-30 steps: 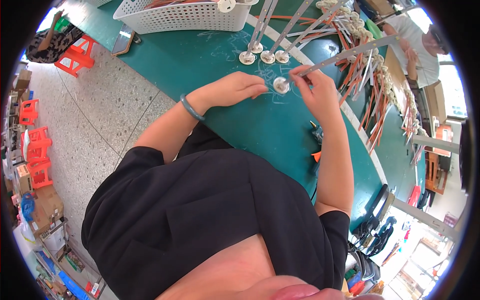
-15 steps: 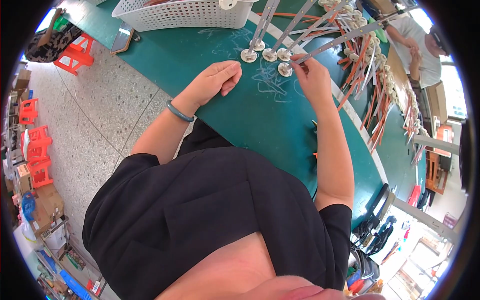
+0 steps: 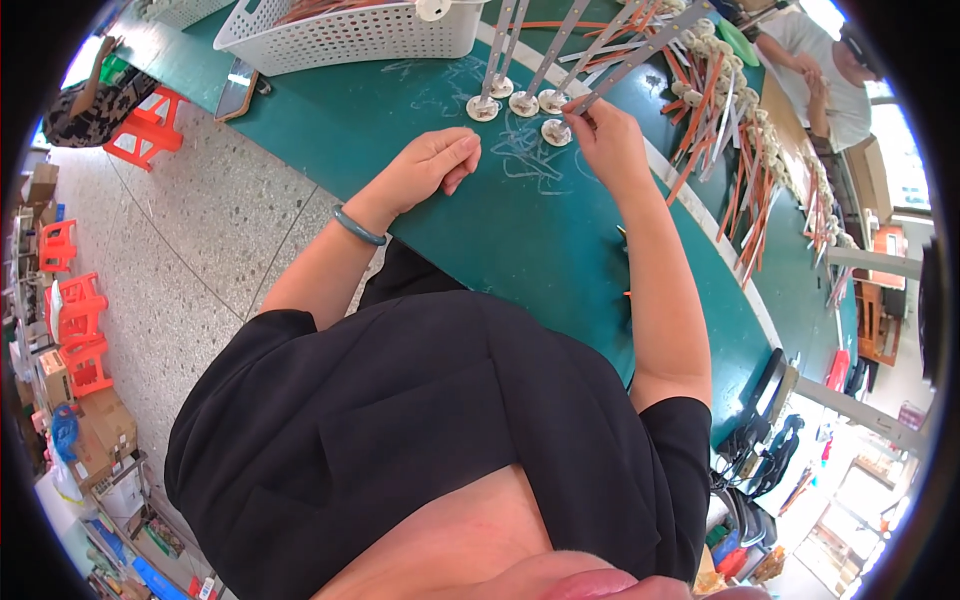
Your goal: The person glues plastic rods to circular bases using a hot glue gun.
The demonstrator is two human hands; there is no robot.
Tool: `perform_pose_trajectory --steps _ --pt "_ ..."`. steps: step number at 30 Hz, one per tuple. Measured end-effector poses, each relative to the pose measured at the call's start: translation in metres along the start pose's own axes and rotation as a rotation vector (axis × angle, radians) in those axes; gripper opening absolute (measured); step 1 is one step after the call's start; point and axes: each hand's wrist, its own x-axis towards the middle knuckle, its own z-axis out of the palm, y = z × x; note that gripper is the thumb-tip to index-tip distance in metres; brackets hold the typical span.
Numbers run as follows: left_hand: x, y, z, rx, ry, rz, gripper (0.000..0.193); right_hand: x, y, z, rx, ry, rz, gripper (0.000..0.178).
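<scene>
**Grey strip now beside its group**

The right grip (image 3: 608, 142) pinches a grey strip (image 3: 640, 59) closed between thumb and fingers, near its round white base (image 3: 556, 133) on the green bench (image 3: 500, 240). A second ago that base stood apart; now it is just beside four similar bases (image 3: 523, 104). The left grip (image 3: 433, 167), then near it, has drawn back, loosely curled, seemingly empty.
</scene>
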Motion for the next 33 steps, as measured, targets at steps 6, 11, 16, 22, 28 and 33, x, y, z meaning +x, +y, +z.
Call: perform_pose_trajectory --steps 6,11,16,22,28,33 --pt "-0.006 -0.001 0.003 0.091 0.025 0.003 0.036 -0.001 -0.005 0.003 0.010 0.009 0.015 0.016" --pt "-0.001 0.001 0.006 0.121 0.005 0.059 0.033 -0.006 -0.004 -0.009 -0.029 -0.066 0.120 0.019" --pt "-0.002 -0.001 0.009 0.148 0.048 -0.011 0.031 -0.025 0.006 -0.036 -0.007 0.009 0.062 0.047" --pt "-0.002 -0.008 0.012 0.216 0.027 0.037 0.031 -0.117 0.028 -0.168 0.266 0.447 0.361 0.067" --pt "0.003 -0.011 0.016 0.283 0.000 0.029 0.033 -0.305 0.046 -0.343 0.237 1.703 0.314 0.092" --pt "0.004 -0.016 0.018 0.335 -0.001 0.039 0.033 -0.400 0.058 -0.387 0.242 1.807 0.442 0.087"
